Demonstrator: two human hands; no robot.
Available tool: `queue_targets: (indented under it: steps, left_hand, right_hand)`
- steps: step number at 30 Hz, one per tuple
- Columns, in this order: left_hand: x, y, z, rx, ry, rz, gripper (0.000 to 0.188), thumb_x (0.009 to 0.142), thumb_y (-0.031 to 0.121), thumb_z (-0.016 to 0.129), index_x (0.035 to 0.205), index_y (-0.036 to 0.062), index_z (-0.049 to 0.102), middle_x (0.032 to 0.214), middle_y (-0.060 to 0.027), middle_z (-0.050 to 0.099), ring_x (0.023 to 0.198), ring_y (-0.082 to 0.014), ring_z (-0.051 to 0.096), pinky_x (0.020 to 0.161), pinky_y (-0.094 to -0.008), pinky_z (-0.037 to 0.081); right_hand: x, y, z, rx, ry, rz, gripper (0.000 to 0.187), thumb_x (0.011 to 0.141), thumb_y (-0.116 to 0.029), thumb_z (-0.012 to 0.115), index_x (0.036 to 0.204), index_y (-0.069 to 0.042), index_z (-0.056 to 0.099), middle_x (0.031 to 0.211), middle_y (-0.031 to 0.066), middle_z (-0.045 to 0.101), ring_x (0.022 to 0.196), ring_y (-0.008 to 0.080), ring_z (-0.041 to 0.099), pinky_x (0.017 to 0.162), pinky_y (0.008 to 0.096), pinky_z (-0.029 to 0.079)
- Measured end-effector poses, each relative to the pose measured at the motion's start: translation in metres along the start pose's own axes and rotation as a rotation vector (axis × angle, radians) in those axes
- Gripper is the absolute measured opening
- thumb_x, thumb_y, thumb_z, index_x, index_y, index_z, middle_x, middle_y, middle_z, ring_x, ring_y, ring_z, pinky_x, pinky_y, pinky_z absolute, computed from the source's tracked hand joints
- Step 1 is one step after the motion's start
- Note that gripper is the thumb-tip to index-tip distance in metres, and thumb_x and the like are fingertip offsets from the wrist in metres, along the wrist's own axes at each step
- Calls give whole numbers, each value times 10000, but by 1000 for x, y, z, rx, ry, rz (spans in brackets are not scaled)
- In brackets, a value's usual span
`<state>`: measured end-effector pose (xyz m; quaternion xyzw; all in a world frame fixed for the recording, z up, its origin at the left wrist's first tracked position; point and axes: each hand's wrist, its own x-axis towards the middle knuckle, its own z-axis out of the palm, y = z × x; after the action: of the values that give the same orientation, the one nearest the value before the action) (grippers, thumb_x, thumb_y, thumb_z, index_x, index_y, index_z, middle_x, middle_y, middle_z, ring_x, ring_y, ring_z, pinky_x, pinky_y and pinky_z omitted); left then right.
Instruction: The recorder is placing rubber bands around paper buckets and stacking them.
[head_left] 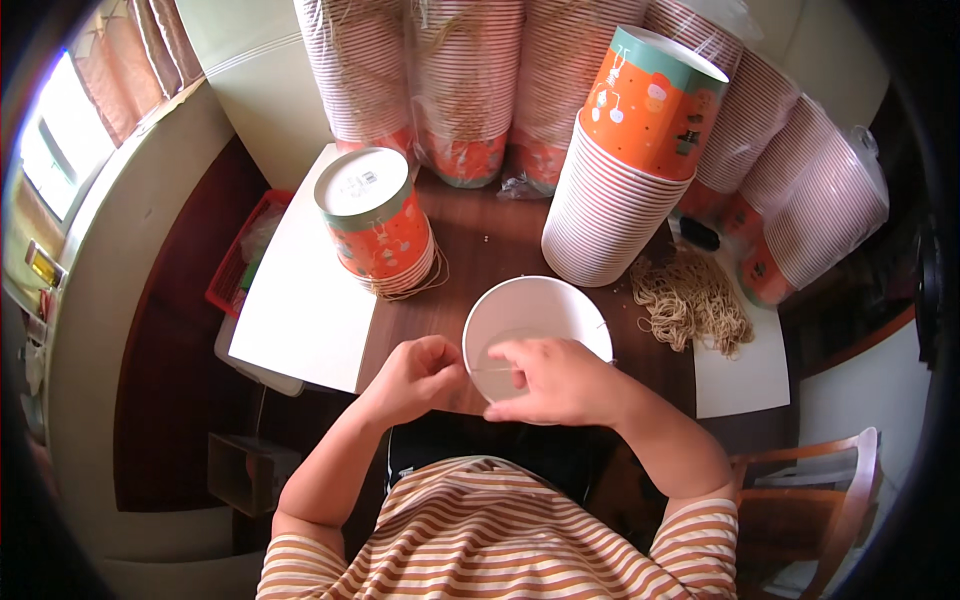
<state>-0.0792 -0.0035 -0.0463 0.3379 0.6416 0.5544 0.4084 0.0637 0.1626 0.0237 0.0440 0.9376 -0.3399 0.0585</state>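
Observation:
A white paper bucket (535, 305) stands at the table's front edge with its wide mouth facing up. Over its near rim is my right hand (565, 380), index finger and thumb apart and the other fingers curled. A thin pale cord (490, 371) runs from those curled fingers toward my left hand (415, 380). My left hand is closed in a pinch just left of the bucket, where the cord's end seems to go. A short bit of cord pokes out at the bucket's right rim. Part of the bucket is hidden behind my right hand.
Upside-down orange and green buckets (375, 235) with cords at their base stand on the left. A tall nested stack (615, 210) rises behind. Beige cords (695, 305) lie heaped at right. Bagged bucket stacks (465, 90) line the back; a chair (850, 500) stands at lower right.

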Motion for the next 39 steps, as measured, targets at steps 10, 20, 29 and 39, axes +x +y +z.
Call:
queue_targets:
  steps: [10, 20, 29, 39]
  left_hand:
    - [-25, 18, 4, 254, -131, 493, 45, 793, 25, 576, 801, -18, 587, 946, -75, 594, 852, -137, 576, 781, -280, 469]
    - [-12, 6, 27, -623, -89, 114, 92, 915, 84, 543, 916, 0, 578, 853, -75, 644, 855, -145, 616, 803, -272, 485]
    - [-9, 2, 35, -619, -28, 99, 96, 894, 44, 580, 972, -11, 581, 866, -48, 633, 795, -114, 618, 733, -262, 537]
    - [-13, 5, 28, -587, -12, 146, 106, 900, 28, 559, 995, -13, 583, 908, -70, 645, 850, -123, 625, 771, -271, 537]
  right_hand:
    - [-30, 10, -8, -33, 54, -55, 267, 721, -170, 721, 936, -32, 641, 770, 90, 593, 656, 233, 588, 622, 328, 479]
    - [-21, -4, -10, 51, 334, -321, 149, 759, -13, 637, 906, -34, 644, 773, 101, 601, 707, 271, 590, 642, 352, 474]
    - [10, -7, -4, 285, 202, -398, 116, 810, -26, 622, 920, -42, 657, 765, 63, 613, 690, 177, 591, 621, 285, 453]
    - [13, -3, -10, 315, 198, -409, 114, 790, -14, 632, 897, -33, 668, 783, 62, 627, 707, 155, 597, 632, 270, 462]
